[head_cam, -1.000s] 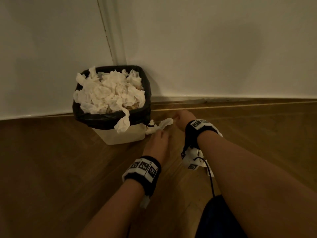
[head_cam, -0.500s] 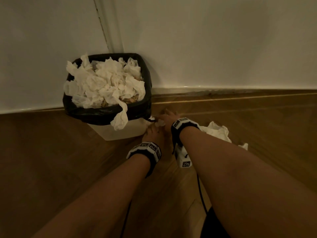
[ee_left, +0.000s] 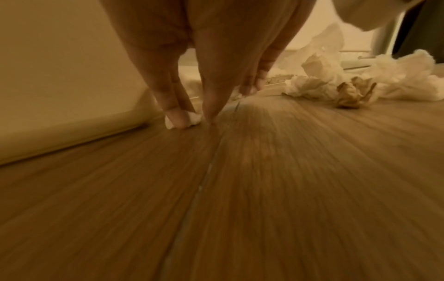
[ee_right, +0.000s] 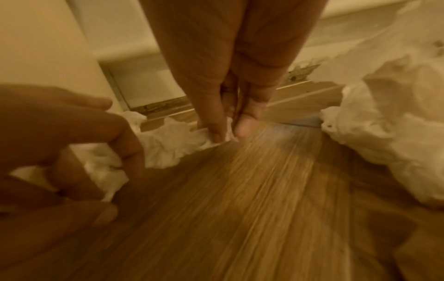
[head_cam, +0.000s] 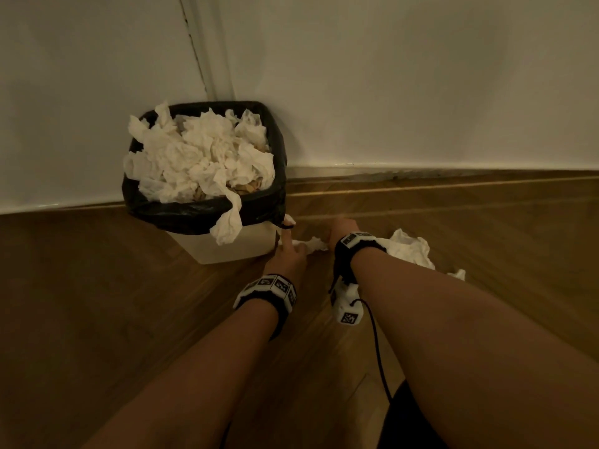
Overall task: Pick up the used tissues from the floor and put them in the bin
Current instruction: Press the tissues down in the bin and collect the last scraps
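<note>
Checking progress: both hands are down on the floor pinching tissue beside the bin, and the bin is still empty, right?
Not quite: the bin is heaped with tissues, as the head view shows. Left hand and right hand do pinch the floor tissue.

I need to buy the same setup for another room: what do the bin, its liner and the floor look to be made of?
The bin looks like smooth cream plastic, going by its plain matte wall. The liner is thin black plastic film: glossy, wrinkled, folded over the rim. The floor shows brown wood grain in planks with seams, but whether it is real wood, laminate or vinyl cannot be told.
</note>
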Available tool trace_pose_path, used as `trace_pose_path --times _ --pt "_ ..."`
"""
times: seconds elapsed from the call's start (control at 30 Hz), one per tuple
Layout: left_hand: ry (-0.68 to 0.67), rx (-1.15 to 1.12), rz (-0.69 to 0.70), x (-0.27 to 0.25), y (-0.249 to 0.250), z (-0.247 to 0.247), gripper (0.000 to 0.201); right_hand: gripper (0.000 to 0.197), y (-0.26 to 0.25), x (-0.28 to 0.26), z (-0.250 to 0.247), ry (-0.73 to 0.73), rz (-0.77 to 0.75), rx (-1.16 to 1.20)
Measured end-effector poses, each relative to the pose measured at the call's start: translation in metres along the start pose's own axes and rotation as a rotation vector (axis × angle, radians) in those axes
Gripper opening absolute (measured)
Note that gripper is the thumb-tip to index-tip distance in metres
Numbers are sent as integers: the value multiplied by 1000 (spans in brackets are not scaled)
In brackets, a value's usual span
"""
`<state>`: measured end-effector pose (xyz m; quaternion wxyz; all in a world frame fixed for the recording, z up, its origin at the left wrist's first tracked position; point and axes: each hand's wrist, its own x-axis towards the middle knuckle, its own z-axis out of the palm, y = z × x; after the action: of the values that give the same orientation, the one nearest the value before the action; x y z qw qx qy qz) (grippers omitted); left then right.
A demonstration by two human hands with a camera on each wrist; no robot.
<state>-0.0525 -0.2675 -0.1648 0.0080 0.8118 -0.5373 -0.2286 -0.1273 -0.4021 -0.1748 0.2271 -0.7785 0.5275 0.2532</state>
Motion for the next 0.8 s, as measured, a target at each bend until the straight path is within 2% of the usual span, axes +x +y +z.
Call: trace_pose_path --times 0.13,0.27,0.37,0.43,0.47,0.53,0.63,0.73,0.8 --pt "-25 151 43 12 0 5 48 25 12 -3 -9 133 -44 17" --pt "2 198 46 12 -2 8 57 29 14 -11 -19 170 -37 44" --pt "-70 137 10 12 -3 6 53 32 20 -17 -23 208 -32 91" --pt "-152 83 -5 7 -8 5 48 34 23 -23 -27 218 -29 185" --pt "-151 63 7 4 -10 5 43 33 24 -28 -31 221 -32 259" --pt "-124 53 33 -3 -13 3 30 31 24 -39 -41 247 -35 444" --pt "-113 -79 85 -18 -15 -4 33 28 18 -59 -59 286 -62 734" --pt "60 -266 102 -37 -17 -18 23 27 4 -81 -80 353 -113 773" --pt "103 -387 132 -52 -19 -29 19 24 -4 -97 -93 396 -153 792"
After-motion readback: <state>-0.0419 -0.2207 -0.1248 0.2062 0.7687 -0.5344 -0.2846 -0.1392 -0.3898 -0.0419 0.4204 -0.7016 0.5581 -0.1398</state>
